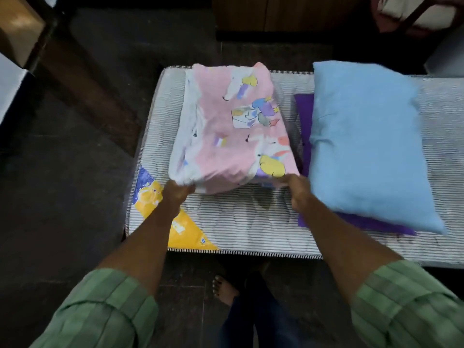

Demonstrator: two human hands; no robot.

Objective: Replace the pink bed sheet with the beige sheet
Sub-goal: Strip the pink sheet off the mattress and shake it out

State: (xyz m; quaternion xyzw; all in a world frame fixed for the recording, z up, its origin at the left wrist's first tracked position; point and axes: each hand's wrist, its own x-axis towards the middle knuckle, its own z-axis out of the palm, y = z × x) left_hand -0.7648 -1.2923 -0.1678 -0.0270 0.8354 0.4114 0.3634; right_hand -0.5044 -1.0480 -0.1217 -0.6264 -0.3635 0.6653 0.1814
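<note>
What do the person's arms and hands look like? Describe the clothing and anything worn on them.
Both arms wear loose green sleeves with faint darker stripes, pushed up so the forearms are bare: the left sleeve and the right sleeve. The left hand and right hand are bare, without gloves; no ring, watch or bracelet shows, though the picture is slightly blurred.

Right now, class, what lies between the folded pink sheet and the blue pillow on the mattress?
In the head view, a purple cloth lies flat on the striped mattress between the pink sheet and the blue pillow, running under the pillow.
</note>
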